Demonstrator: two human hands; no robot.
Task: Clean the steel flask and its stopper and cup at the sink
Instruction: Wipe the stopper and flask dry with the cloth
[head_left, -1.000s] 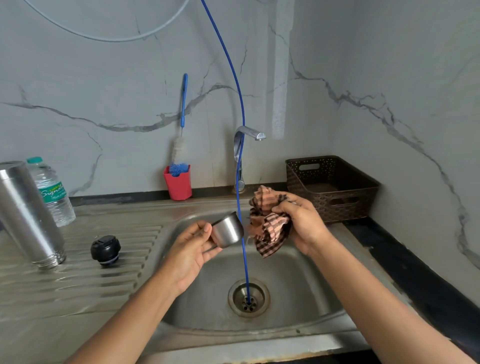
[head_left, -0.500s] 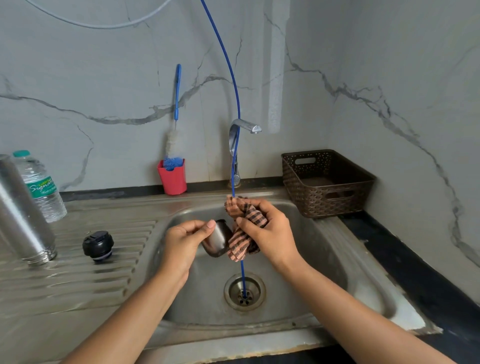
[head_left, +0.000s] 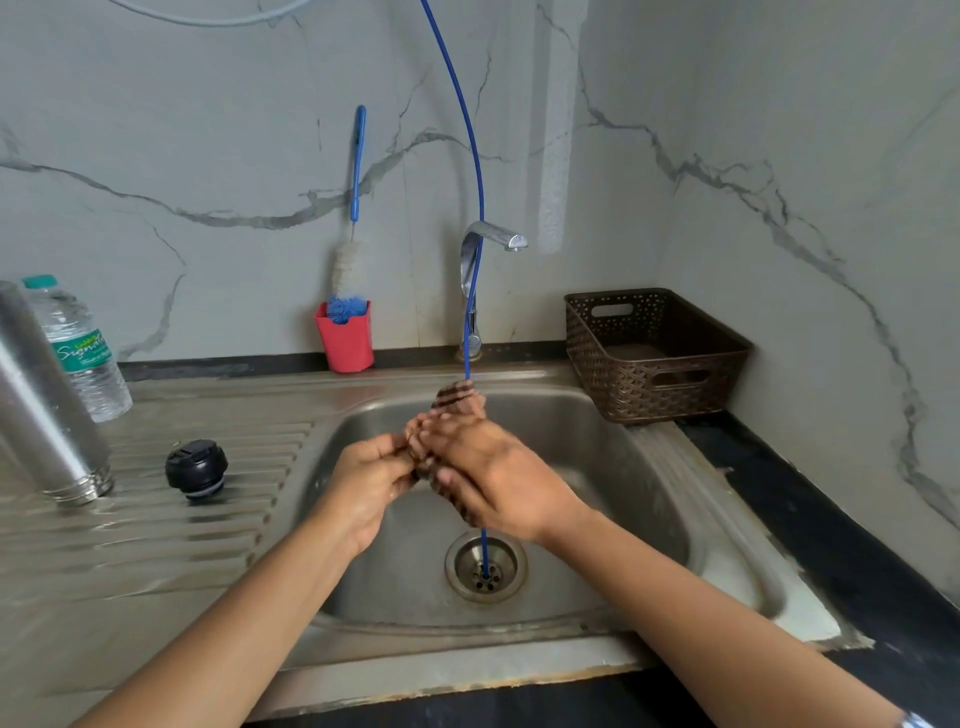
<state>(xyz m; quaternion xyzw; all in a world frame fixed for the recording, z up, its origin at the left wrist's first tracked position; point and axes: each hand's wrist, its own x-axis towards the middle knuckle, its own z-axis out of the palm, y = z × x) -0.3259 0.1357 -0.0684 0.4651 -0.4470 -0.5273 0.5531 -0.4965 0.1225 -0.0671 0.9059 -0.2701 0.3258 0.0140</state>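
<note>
Count: two hands, one cloth, one flask, one stopper, one sink.

Both hands meet over the middle of the sink (head_left: 649, 467), above the drain (head_left: 485, 569) and apart from the basin walls. Heavy motion blur there.
- Right hand (head_left: 501, 480): fingers wrapped round the checked cloth (head_left: 457, 397), which sticks out above the knuckles and below the palm.
- Left hand (head_left: 366, 480): fingers and thumb curled in towards the cloth. What they hold is covered, so I cannot tell.
- Cup: not visible as such. If it is anywhere, it is buried between the hands.

The steel flask (head_left: 47, 405) stands mouth-down on the ribbed drainboard (head_left: 156, 535), at the far left and cut by the frame edge. The black stopper (head_left: 196, 469) sits just beside it, between the flask and the basin rim, touching neither.

One each of the rest:
- Water bottle (head_left: 83, 353), behind the flask.
- Red holder (head_left: 345, 340) with a bottle brush (head_left: 356, 208), at the back wall.
- Tap (head_left: 480, 270).
- Brown basket (head_left: 654, 358) in the rear right corner, just beside the basin rim.
- Thin blue line (head_left: 467, 156), which drops past the tap, passes the hands and enters the drain.

Walls close off the back and the right.
</note>
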